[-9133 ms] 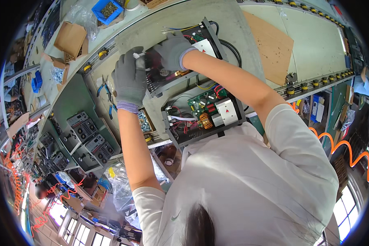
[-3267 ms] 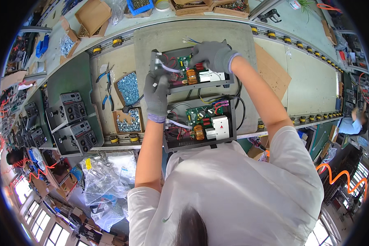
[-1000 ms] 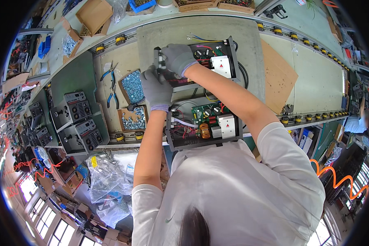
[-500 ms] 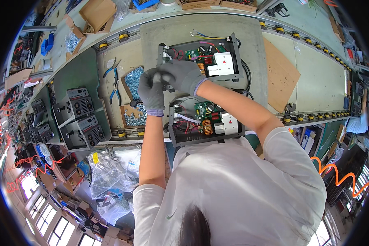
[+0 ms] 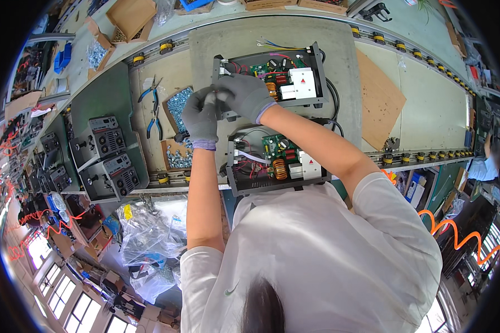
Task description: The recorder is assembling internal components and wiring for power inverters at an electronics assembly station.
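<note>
Both my hands wear grey gloves and meet at the left end of a black open metal case holding a green circuit board and a white block. My left hand points upward beside the case's left panel, its fingers closed. From the right, my right hand reaches across the case's near left corner, its fingers also curled closed at the left hand's fingertips. Whatever is between the fingers is hidden. Nearer to me lies a second open case with a similar circuit board and a copper coil.
Left of my hands are cardboard trays of small metal fasteners and two blue-handled pliers. Farther left, units with fan grilles stand on a green board. A brown cardboard sheet lies right; roller tracks edge the bench.
Both hands have shifted slightly left, still together at the far case's left end. The two cases sit as before.
</note>
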The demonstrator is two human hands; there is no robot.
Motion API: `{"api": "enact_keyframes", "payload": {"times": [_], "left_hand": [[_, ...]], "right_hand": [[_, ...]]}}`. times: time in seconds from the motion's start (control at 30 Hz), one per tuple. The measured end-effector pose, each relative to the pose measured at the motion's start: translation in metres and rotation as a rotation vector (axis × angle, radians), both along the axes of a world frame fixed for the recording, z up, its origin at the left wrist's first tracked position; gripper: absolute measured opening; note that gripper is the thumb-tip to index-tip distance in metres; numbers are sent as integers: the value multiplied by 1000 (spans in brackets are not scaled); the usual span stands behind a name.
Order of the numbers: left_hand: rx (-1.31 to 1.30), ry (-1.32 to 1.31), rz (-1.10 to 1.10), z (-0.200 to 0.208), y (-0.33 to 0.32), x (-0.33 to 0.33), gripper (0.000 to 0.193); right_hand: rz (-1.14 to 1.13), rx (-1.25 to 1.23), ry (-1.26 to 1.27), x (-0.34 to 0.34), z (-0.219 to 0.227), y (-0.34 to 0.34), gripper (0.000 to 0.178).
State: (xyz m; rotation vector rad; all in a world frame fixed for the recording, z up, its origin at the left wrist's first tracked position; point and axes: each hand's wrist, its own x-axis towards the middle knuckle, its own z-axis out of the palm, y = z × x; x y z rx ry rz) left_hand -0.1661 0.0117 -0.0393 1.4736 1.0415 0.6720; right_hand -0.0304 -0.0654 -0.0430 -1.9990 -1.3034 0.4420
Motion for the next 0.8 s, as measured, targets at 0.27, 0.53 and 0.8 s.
{"api": "enact_keyframes", "payload": {"times": [0.27, 0.53, 0.8], "left_hand": [[359, 399, 55, -7, -6, 13, 31], [420, 352, -28, -22, -5, 11, 33], [466, 322, -38, -20, -7, 12, 32]], "right_hand": [[-140, -318, 82, 18, 4, 14, 22], [-46, -461, 172, 39, -5, 28, 32], [21, -358, 276, 48, -17, 26, 32]]}}
